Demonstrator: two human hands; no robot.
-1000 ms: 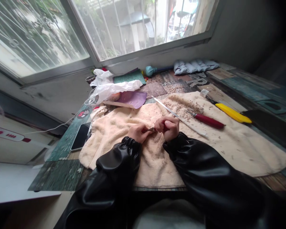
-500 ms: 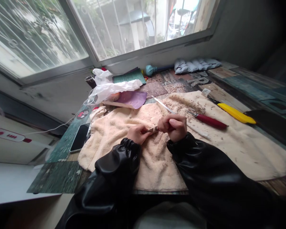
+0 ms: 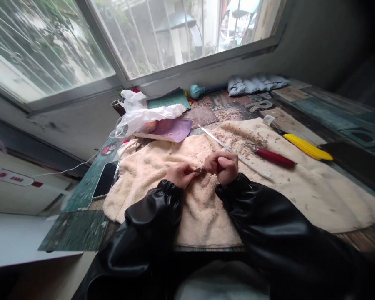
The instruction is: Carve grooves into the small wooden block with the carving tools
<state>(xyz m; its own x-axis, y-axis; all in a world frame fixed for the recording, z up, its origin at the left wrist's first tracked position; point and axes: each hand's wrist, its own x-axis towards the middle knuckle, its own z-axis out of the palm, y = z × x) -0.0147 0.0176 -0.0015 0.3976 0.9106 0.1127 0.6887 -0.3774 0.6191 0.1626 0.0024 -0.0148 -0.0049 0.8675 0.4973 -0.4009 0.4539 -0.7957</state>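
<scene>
My left hand (image 3: 179, 175) pinches a small, thin brownish piece (image 3: 198, 170) above the cream towel (image 3: 153, 166). Close beside it on the right, my right hand (image 3: 222, 166) is closed in a fist around something I cannot make out, at the other end of the piece. Crumbs and shavings (image 3: 234, 135) lie scattered over the towel. A long pale strip (image 3: 217, 139) stretches behind my right hand. To the right rest a red-handled knife (image 3: 273, 157) and a yellow-handled cutter (image 3: 306, 146).
A phone (image 3: 105, 180) lies left of the towel. Behind are a white plastic bag (image 3: 156, 112), a purple sheet (image 3: 175, 129), a green mat (image 3: 170, 100), a blue-headed object (image 3: 196, 91) and a grey padded bundle (image 3: 258, 85) below the window.
My right hand has moved slightly left, nearer my left hand, and more of the pale strip shows behind it. My left hand has barely moved.
</scene>
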